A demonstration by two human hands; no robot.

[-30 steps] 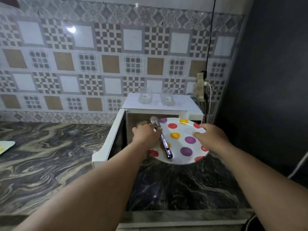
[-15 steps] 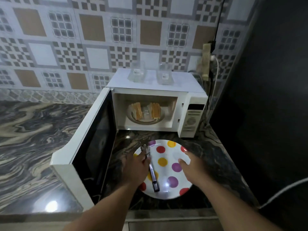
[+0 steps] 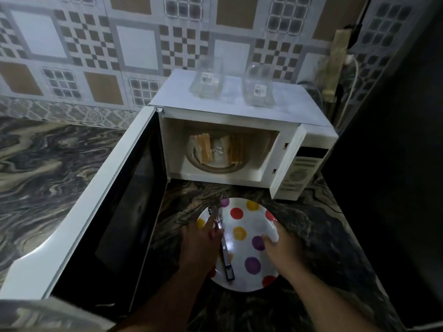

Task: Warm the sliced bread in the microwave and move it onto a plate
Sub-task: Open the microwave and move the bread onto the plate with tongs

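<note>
Inside the open microwave (image 3: 242,149), on its glass turntable, your sliced bread (image 3: 217,149) stands in two small stacks. Judge it light, soft and easily crushed, likely hot, so take each slice by its broad faces with the tongs (image 3: 221,245). Near the counter's front edge, the dotted plate (image 3: 249,224) sits flat. Your left hand (image 3: 199,245) rests on the tongs; whether it pinches them, I cannot tell. Your right hand (image 3: 280,245) lies spread on the plate's rim.

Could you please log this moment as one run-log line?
microwave: door open | bread: inside | plate: on counter | tongs: on plate | left hand: on tongs | right hand: at plate rim
</note>
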